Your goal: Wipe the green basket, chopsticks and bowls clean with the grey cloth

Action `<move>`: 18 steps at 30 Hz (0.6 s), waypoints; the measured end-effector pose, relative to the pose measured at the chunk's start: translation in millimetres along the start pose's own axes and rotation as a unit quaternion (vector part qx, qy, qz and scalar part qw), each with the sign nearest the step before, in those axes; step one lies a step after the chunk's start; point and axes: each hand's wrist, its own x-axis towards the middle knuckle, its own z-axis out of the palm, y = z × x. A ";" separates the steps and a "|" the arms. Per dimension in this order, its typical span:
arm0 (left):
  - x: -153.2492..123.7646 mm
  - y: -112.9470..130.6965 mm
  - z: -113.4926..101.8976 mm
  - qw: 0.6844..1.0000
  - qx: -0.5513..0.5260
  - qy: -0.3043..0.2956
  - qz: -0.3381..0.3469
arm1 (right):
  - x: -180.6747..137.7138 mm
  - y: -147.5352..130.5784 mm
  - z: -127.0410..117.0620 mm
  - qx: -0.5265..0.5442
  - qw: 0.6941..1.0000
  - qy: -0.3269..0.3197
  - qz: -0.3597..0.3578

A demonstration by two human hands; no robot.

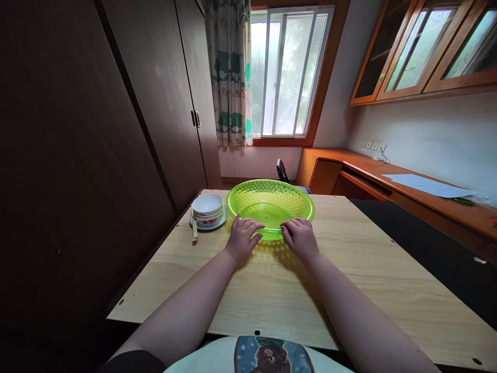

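A translucent green plastic basin (272,199) sits on the light wooden table (349,269) in front of me. My left hand (244,238) rests at the basin's near rim, fingers stretched and together, tips touching the rim. My right hand (300,237) lies beside it on the near rim too, fingers curled over the edge. Neither hand lifts the basin; it stands flat on the table. Nothing shows inside the basin.
A stack of white bowls (208,209) on a small plate stands left of the basin, with chopsticks (194,230) beside it. Dark wardrobes (116,129) line the left. A chair back (281,170) stands behind the table; an orange desk (407,181) with papers runs along the right wall.
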 end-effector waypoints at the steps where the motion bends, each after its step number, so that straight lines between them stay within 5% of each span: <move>1: 0.2 -0.8 -0.1 1.000 0.002 -0.001 -0.001 | 0.4 3.5 -0.3 0.000 1.000 -0.003 0.001; 7: 1.1 -4.8 0.9 1.000 0.001 -0.003 0.000 | 1.7 19.0 -3.4 0.008 1.000 -0.008 0.015; 18: 3.3 -12.7 1.4 1.000 0.002 0.021 -0.023 | 0.5 2.2 -5.2 -0.002 1.000 -0.015 -0.012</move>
